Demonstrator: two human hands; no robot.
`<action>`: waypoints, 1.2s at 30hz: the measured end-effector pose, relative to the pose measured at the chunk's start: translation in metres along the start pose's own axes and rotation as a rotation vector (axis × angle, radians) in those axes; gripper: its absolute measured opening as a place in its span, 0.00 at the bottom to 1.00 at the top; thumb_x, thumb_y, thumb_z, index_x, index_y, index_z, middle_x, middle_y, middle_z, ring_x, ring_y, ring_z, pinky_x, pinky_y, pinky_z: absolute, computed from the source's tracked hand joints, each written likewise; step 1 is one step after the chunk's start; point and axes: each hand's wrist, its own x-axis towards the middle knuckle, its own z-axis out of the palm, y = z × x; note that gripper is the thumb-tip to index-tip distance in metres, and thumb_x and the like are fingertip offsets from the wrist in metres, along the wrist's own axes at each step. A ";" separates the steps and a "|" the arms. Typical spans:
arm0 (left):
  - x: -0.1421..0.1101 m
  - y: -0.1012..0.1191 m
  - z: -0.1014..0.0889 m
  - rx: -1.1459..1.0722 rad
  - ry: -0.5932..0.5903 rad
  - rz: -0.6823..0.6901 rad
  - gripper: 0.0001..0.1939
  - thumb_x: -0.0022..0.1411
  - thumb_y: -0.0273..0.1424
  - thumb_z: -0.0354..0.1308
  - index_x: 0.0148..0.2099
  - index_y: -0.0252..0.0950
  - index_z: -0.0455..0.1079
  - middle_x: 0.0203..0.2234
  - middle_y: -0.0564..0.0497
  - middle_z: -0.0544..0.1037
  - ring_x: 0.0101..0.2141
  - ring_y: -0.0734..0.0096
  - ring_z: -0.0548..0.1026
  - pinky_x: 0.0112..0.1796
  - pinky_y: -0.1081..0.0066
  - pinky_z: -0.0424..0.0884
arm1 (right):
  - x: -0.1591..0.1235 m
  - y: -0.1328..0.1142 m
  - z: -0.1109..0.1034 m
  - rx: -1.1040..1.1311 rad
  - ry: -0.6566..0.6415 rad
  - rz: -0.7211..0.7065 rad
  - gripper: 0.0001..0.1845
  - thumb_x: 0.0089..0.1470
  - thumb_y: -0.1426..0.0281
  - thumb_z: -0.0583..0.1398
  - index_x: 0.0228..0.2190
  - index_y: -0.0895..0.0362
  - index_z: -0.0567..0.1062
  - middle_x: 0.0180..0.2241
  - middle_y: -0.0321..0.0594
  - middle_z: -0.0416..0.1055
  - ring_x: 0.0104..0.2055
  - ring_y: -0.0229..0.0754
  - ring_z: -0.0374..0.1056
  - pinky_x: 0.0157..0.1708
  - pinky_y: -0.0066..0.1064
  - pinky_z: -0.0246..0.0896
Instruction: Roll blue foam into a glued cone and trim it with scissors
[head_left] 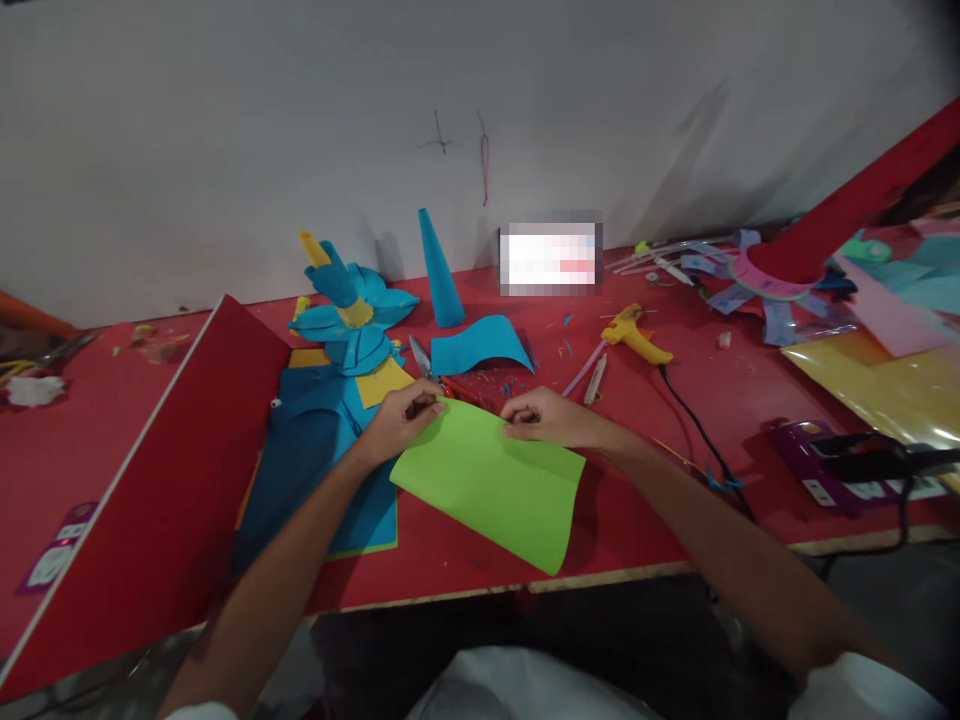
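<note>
A lime-green foam sheet (487, 480) hangs slightly curved between my hands, above the front of the red table. My left hand (403, 415) pinches its upper left corner. Farther along the same top edge, my right hand (544, 418) grips the sheet between thumb and fingers. Just beyond my hands lie scissors (421, 358), partly hidden, and a curved blue foam piece (484, 345). Blue sheets (300, 470) are stacked left of the green one, with a yellow piece (382, 382) near my left hand.
A blue-and-yellow foam flower (356, 310) and a blue cone (441, 270) stand toward the wall. A yellow glue gun (637, 335) with a black cord lies right. A red divider (172, 480) rises at left. A purple power strip (814, 465) sits near the right edge.
</note>
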 end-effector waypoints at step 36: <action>-0.002 0.001 0.007 -0.010 -0.029 -0.003 0.13 0.69 0.42 0.61 0.41 0.36 0.70 0.24 0.57 0.65 0.24 0.76 0.61 0.25 0.76 0.58 | 0.002 0.002 0.000 -0.160 -0.132 -0.004 0.27 0.55 0.48 0.65 0.22 0.55 0.65 0.21 0.27 0.53 0.25 0.33 0.49 0.28 0.29 0.41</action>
